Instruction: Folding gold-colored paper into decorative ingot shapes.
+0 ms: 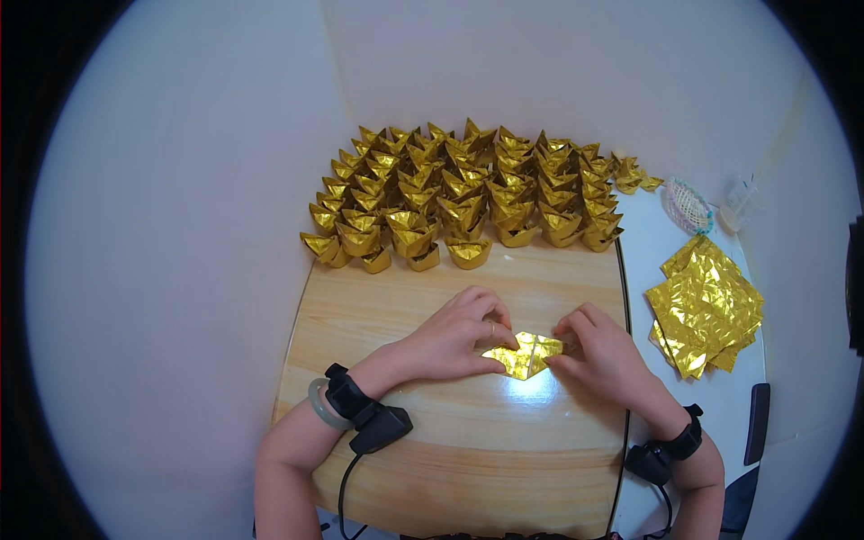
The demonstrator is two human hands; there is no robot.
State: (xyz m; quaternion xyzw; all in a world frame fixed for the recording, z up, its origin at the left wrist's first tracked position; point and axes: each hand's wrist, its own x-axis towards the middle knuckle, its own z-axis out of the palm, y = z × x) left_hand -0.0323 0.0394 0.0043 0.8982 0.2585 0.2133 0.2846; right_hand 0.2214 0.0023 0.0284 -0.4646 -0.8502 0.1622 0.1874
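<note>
The gold foil piece (525,357) lies flat on the wooden worktop (450,459), closer to its right edge than its left, between the two hands. Its long axis runs from side to side, roughly parallel to the near edge. The left hand (470,334) has its grip closed on the left end, the right hand (601,353) on the right end; neither is nearer. No brand, label or writing can be read.
</note>
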